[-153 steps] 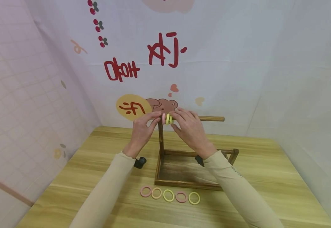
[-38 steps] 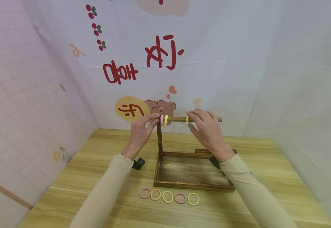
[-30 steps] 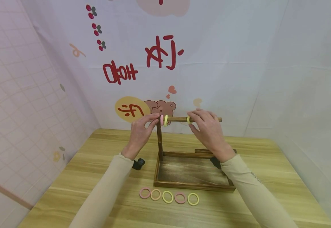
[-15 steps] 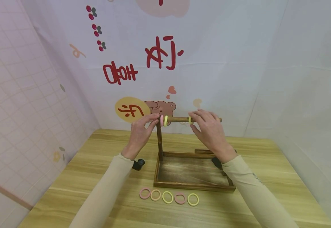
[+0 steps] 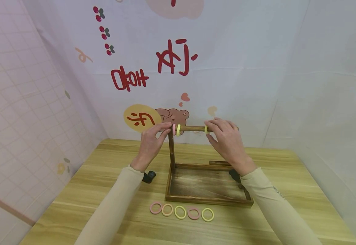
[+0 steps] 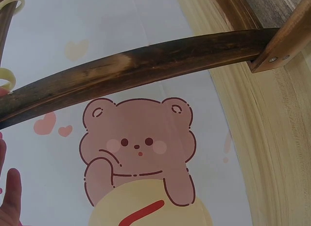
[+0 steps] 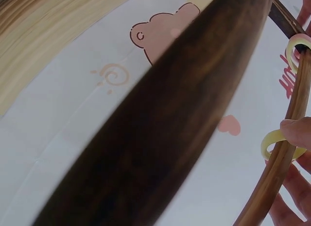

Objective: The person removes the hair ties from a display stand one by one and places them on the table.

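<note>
In the head view a wooden rack point(image 5: 171, 149) has an upright post with a rod point(image 5: 193, 128) reaching right from its top. My left hand point(image 5: 151, 143) pinches the rack where post and rod meet. Beside those fingertips a pink hair tie point(image 5: 174, 129) and a yellow hair tie point(image 5: 178, 130) hang around the rod. Farther right, my right hand point(image 5: 227, 141) pinches another yellow hair tie point(image 5: 206, 129) that also encircles the rod; the right wrist view shows the thumb on this hair tie point(image 7: 272, 142). The hand covers much of the rod's right end.
Several hair ties, pink point(image 5: 156, 208), peach point(image 5: 167, 210) and yellow point(image 5: 207, 214), lie in a row in front of the rack's tray base point(image 5: 208, 200). A second, lower wooden bar point(image 5: 219, 163) is partly behind my right wrist. A printed cloth point(image 5: 242, 85) hangs behind the table.
The right hand has slid one yellow hair tie rightward along the rod, away from the others, slowly over the last second. My left hand stays at the post's top; the row is unmoved.
</note>
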Tool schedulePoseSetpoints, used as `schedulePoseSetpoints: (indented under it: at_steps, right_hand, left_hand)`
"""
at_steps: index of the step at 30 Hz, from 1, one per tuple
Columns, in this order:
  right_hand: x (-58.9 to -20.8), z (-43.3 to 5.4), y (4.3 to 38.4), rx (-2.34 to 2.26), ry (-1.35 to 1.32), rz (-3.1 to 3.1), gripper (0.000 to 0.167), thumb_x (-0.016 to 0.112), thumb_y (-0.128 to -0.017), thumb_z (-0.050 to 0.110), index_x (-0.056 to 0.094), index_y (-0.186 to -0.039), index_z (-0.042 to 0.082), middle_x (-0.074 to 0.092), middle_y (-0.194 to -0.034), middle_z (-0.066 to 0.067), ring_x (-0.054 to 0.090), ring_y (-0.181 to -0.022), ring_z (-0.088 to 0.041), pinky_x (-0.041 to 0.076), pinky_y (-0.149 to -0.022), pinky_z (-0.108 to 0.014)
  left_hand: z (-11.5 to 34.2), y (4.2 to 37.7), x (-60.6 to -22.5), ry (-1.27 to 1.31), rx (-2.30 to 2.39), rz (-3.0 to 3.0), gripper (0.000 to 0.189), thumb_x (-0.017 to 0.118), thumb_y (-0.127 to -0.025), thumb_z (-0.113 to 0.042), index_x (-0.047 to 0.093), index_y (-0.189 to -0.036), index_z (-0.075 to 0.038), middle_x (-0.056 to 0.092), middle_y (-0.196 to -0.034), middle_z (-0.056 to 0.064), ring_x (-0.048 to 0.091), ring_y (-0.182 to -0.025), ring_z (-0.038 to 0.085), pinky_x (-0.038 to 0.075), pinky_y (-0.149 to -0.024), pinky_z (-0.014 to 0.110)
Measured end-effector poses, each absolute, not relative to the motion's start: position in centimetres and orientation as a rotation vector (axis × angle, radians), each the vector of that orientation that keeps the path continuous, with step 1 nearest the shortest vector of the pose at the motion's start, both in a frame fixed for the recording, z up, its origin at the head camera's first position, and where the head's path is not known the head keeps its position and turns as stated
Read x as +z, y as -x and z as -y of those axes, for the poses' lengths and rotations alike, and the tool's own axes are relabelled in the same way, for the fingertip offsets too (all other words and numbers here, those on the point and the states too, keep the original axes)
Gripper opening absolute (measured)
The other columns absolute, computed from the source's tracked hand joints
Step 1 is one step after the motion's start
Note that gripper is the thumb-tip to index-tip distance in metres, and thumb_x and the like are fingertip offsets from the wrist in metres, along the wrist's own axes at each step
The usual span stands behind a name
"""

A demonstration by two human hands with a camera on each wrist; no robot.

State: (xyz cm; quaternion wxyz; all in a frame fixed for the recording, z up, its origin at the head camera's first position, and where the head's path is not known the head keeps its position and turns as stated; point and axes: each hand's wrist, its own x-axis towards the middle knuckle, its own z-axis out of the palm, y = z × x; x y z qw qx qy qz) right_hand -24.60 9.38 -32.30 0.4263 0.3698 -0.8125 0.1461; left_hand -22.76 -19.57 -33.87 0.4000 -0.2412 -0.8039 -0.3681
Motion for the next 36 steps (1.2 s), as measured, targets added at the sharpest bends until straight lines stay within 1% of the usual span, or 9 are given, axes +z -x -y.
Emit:
schedulePoseSetpoints:
  at_steps: [9, 12, 15, 19, 22, 26, 36]
  right_hand:
    - [-32.3, -10.1, 24.7, 0.383, -0.915, 2.041, 0.051, 0.089, -0.081, 0.005, 0.07, -0.128, 0.004, 0.071, -0.122, -0.015, 0.062, -0.124, -0.038, 0.047, -0.101, -0.059]
    - [-32.4, -10.4, 24.8, 0.388, -0.918, 2.035, 0.05, 0.089, -0.081, 0.005, 0.07, -0.128, 0.004, 0.071, -0.122, -0.015, 0.062, -0.124, -0.038, 0.047, -0.1, -0.059]
    - [-32.4, -10.6, 24.8, 0.387, -0.919, 2.034, 0.05, 0.089, -0.082, 0.006, 0.07, -0.128, 0.004, 0.071, -0.123, -0.015, 0.062, -0.124, -0.038, 0.047, -0.1, -0.059]
    - [-32.4, -10.7, 24.8, 0.39, -0.918, 2.048, 0.051, 0.088, -0.082, 0.006, 0.07, -0.129, 0.004, 0.07, -0.124, -0.016, 0.063, -0.122, -0.037, 0.048, -0.099, -0.058]
    - [-32.3, -10.7, 24.7, 0.397, -0.918, 2.058, 0.051, 0.088, -0.082, 0.005, 0.07, -0.129, 0.004, 0.07, -0.125, -0.015, 0.064, -0.118, -0.036, 0.049, -0.097, -0.058]
    - [-32.2, -10.9, 24.6, 0.398, -0.919, 2.065, 0.052, 0.088, -0.082, 0.005, 0.069, -0.13, 0.004, 0.07, -0.125, -0.014, 0.065, -0.115, -0.036, 0.05, -0.095, -0.059]
    - [-32.3, -11.6, 24.5, 0.394, -0.909, 2.075, 0.054, 0.088, -0.082, 0.005, 0.069, -0.132, 0.004, 0.069, -0.126, -0.015, 0.066, -0.112, -0.037, 0.052, -0.091, -0.059]
  left_hand:
    - [19.4, 22.9, -33.7, 0.614, -0.929, 2.032, 0.021, 0.076, -0.094, -0.006, 0.077, -0.115, -0.001, 0.076, -0.116, 0.014, 0.077, -0.094, 0.03, 0.061, -0.081, 0.047]
    - [19.4, 23.0, -33.7, 0.617, -0.929, 2.036, 0.022, 0.075, -0.095, -0.006, 0.077, -0.116, -0.001, 0.076, -0.117, 0.014, 0.077, -0.094, 0.03, 0.061, -0.076, 0.047]
    - [19.4, 23.0, -33.6, 0.625, -0.923, 2.034, 0.022, 0.075, -0.095, -0.007, 0.077, -0.116, -0.001, 0.076, -0.117, 0.014, 0.077, -0.094, 0.03, 0.059, -0.07, 0.043]
    - [19.4, 23.0, -33.6, 0.63, -0.916, 2.021, 0.022, 0.076, -0.094, -0.006, 0.077, -0.116, -0.001, 0.076, -0.117, 0.013, 0.077, -0.094, 0.029, 0.061, -0.076, 0.044]
    - [19.3, 23.0, -33.6, 0.63, -0.916, 2.01, 0.022, 0.077, -0.093, -0.005, 0.077, -0.114, -0.002, 0.076, -0.117, 0.013, 0.077, -0.093, 0.029, 0.06, -0.082, 0.049]
    - [19.3, 22.9, -33.7, 0.632, -0.915, 2.005, 0.021, 0.077, -0.093, -0.004, 0.077, -0.113, -0.001, 0.076, -0.116, 0.015, 0.077, -0.092, 0.031, 0.061, -0.081, 0.049]
    - [19.3, 22.9, -33.9, 0.628, -0.915, 2.009, 0.021, 0.077, -0.093, -0.004, 0.077, -0.114, -0.001, 0.076, -0.117, 0.014, 0.077, -0.093, 0.03, 0.061, -0.082, 0.049]
